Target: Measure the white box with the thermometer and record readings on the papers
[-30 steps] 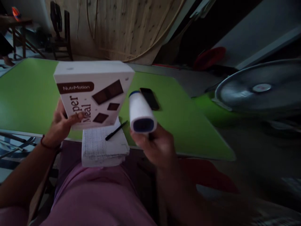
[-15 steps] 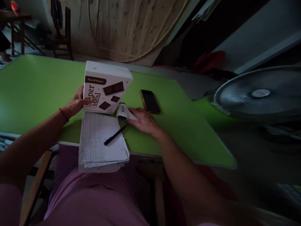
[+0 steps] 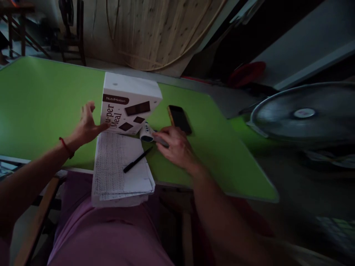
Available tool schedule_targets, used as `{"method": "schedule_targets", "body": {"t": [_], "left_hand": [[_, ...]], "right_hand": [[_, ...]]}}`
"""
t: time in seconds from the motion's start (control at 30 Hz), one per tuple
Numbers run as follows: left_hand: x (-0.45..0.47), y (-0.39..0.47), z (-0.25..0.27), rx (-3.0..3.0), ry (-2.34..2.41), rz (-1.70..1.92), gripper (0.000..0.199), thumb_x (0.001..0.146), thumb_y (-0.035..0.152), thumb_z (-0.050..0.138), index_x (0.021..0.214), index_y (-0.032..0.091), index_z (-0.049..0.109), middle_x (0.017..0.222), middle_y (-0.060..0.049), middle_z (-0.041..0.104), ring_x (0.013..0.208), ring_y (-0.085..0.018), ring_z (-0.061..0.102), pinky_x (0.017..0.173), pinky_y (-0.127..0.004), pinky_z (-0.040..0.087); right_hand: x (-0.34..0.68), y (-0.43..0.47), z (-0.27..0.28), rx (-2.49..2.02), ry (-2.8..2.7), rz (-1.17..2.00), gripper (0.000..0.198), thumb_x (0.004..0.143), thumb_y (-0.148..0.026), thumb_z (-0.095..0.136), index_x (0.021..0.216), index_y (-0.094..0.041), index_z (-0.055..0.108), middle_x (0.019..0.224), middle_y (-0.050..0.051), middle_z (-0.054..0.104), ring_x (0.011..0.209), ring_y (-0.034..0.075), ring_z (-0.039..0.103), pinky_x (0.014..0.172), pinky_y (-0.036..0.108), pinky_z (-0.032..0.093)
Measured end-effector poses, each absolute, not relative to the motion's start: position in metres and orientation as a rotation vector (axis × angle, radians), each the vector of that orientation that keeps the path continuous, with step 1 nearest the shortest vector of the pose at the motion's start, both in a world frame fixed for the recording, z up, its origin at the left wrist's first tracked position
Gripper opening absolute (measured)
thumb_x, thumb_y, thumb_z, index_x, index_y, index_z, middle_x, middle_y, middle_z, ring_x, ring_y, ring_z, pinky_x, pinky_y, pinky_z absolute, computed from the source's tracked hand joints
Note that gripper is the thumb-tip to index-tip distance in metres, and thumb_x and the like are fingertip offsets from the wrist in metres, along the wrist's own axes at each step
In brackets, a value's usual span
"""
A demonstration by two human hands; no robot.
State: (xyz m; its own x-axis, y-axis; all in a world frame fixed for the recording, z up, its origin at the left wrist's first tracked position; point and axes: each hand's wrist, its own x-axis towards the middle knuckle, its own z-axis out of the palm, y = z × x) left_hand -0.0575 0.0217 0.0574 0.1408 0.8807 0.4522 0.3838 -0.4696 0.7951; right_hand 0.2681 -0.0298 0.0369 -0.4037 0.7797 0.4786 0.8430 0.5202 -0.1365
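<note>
- The white box (image 3: pixel 129 105), printed with dark chocolate squares and the word "NutriMotion", stands tilted on the green counter (image 3: pixel 41 96), its lower edge just at the far end of the paper stack (image 3: pixel 119 166).
- The left hand (image 3: pixel 87 127) is open with fingers spread, just left of the box; its thumb tip reaches the box's near left face, gripping nothing.
- The right hand (image 3: pixel 176 146) lies just right of the box, fingers curled loosely over the handle of a small white device (image 3: pixel 146 133) that rests on the counter touching the box's lower right corner.
- A black pen (image 3: pixel 137 159) lies slantwise on the paper stack, nearer the person than the box.
- A dark phone (image 3: pixel 179 119) lies flat on the counter to the right of the box, just beyond the right hand.
- The stack hangs over the counter's near edge, above a pink-clad lap.
- Beyond the box, past the counter's far edge, stands a pale wooden plank wall (image 3: pixel 155 33) with a thin bent strip leaning on it.
- Well to the right of the box, off the counter, is a round fan grille (image 3: pixel 305 111); a red object (image 3: pixel 246 72) lies on the floor behind it.
- The room is dim.
</note>
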Motion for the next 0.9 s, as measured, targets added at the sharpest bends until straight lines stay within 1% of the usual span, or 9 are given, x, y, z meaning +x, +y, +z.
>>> {"method": "schedule_targets", "body": {"t": [0.1,0.17,0.23,0.33,0.47,0.57,0.73,0.8,0.9], "left_hand": [[-0.054,-0.017,0.053,2.282,1.323,1.204,0.074,0.080,0.042,0.076,0.137,0.016,0.037,0.134,-0.019,0.043,0.127,-0.038,0.043,0.106,-0.061,0.041],[-0.046,-0.045,0.050,2.437,1.305,0.977,0.067,0.088,0.051,0.064,0.138,0.016,0.039,0.140,-0.022,0.039,0.123,-0.040,0.047,0.098,-0.061,0.047],[-0.036,-0.066,0.048,2.547,1.312,0.722,0.065,0.091,0.059,0.056,0.138,0.016,0.045,0.148,-0.025,0.033,0.131,-0.047,0.040,0.099,-0.067,0.044],[-0.028,-0.080,0.044,2.626,1.325,0.512,0.067,0.088,0.065,0.057,0.137,0.018,0.053,0.152,-0.023,0.033,0.143,-0.050,0.026,0.109,-0.069,0.033],[-0.027,-0.085,0.042,2.641,1.283,0.386,0.068,0.085,0.060,0.064,0.139,0.020,0.055,0.152,-0.021,0.038,0.144,-0.047,0.028,0.116,-0.066,0.026],[-0.024,-0.093,0.042,2.672,1.305,0.348,0.066,0.085,0.055,0.067,0.140,0.021,0.055,0.153,-0.020,0.037,0.145,-0.045,0.028,0.117,-0.064,0.026],[-0.015,-0.107,0.039,2.753,1.288,0.349,0.074,0.079,0.058,0.074,0.138,0.018,0.055,0.154,-0.022,0.038,0.145,-0.043,0.031,0.119,-0.062,0.025],[-0.013,-0.107,0.036,2.785,1.246,0.372,0.075,0.080,0.062,0.071,0.135,0.014,0.056,0.155,-0.021,0.038,0.145,-0.040,0.032,0.121,-0.060,0.023],[-0.010,-0.104,0.032,2.821,1.184,0.377,0.074,0.084,0.064,0.066,0.133,0.010,0.054,0.155,-0.019,0.039,0.145,-0.037,0.034,0.121,-0.056,0.027]], "right_hand": [[0.256,-0.048,0.036,-1.221,-2.409,-0.193,0.026,0.091,-0.018,0.054,0.107,-0.021,0.074,0.093,0.011,0.065,0.092,0.026,0.061,0.082,0.043,0.049],[0.250,-0.053,0.034,-1.201,-2.498,-0.213,0.027,0.091,-0.014,0.052,0.106,-0.021,0.074,0.089,0.010,0.065,0.088,0.025,0.059,0.078,0.041,0.047],[0.248,-0.054,0.034,-1.181,-2.557,-0.228,0.028,0.091,-0.011,0.051,0.101,-0.021,0.075,0.085,0.009,0.065,0.085,0.024,0.058,0.077,0.040,0.045],[0.253,-0.054,0.040,-1.152,-2.599,-0.199,0.024,0.092,-0.012,0.052,0.094,-0.021,0.074,0.082,0.008,0.066,0.083,0.023,0.059,0.077,0.038,0.044],[0.260,-0.056,0.050,-1.162,-2.385,-0.069,0.017,0.093,-0.020,0.052,0.091,-0.021,0.069,0.084,0.007,0.069,0.084,0.022,0.063,0.078,0.038,0.048],[0.250,-0.057,0.052,-1.192,-1.968,0.170,0.004,0.085,-0.026,0.060,0.083,-0.023,0.063,0.077,0.002,0.067,0.071,0.017,0.063,0.068,0.032,0.051],[0.206,-0.049,0.046,-1.169,-1.534,0.795,0.007,0.075,-0.029,0.060,0.075,-0.022,0.060,0.058,-0.005,0.059,0.052,0.012,0.055,0.052,0.025,0.046],[0.191,-0.044,0.041,-1.190,-1.477,0.883,0.008,0.073,-0.029,0.060,0.076,-0.021,0.061,0.056,-0.005,0.059,0.051,0.011,0.054,0.051,0.025,0.045],[0.179,-0.041,0.030,-1.223,-1.432,0.787,0.009,0.069,-0.029,0.061,0.074,-0.021,0.060,0.059,-0.004,0.060,0.052,0.011,0.052,0.050,0.024,0.043]]}}
